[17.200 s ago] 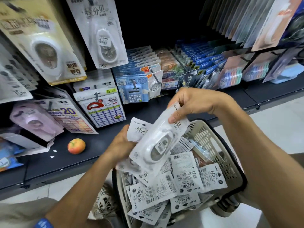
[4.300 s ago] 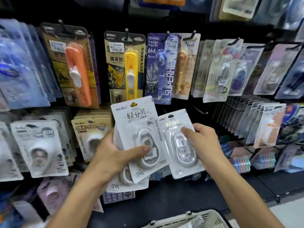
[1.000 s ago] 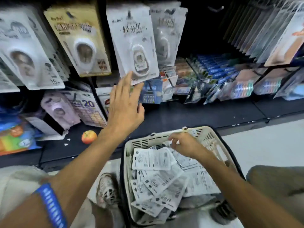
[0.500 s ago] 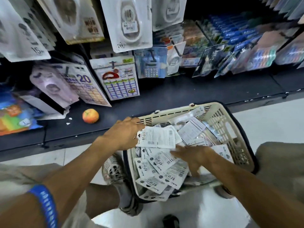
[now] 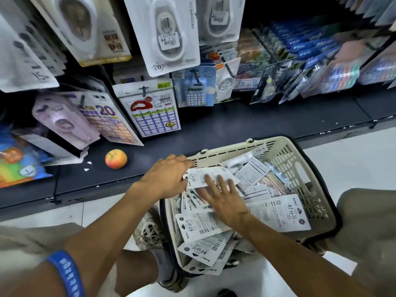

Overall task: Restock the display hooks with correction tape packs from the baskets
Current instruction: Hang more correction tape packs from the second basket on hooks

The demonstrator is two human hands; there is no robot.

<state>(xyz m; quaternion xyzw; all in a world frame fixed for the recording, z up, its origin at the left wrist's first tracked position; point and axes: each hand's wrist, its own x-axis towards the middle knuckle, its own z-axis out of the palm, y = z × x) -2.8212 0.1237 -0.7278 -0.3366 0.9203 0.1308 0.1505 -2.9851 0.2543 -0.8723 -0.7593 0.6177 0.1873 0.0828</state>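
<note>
A cream plastic basket (image 5: pixel 304 168) stands on the floor, filled with several white correction tape packs lying mostly face down. My left hand (image 5: pixel 167 179) is at the basket's near-left rim, its fingers curled round the edge of the top pack (image 5: pixel 205 175). My right hand (image 5: pixel 222 197) lies flat with spread fingers on the packs just below that one. Above, white packs of the same kind (image 5: pixel 165 33) hang on a display hook, with another row (image 5: pixel 218 18) to their right.
A dark low shelf (image 5: pixel 235 123) runs behind the basket, with an apple (image 5: pixel 116 159) on it and label and calculator packs hanging above. My knees frame the basket on both sides; a shoe (image 5: pixel 150 230) sits beside its left wall.
Both hands came down into the basket. My left hand has closed on the top pack and my right hand has slid left across the packs toward it.
</note>
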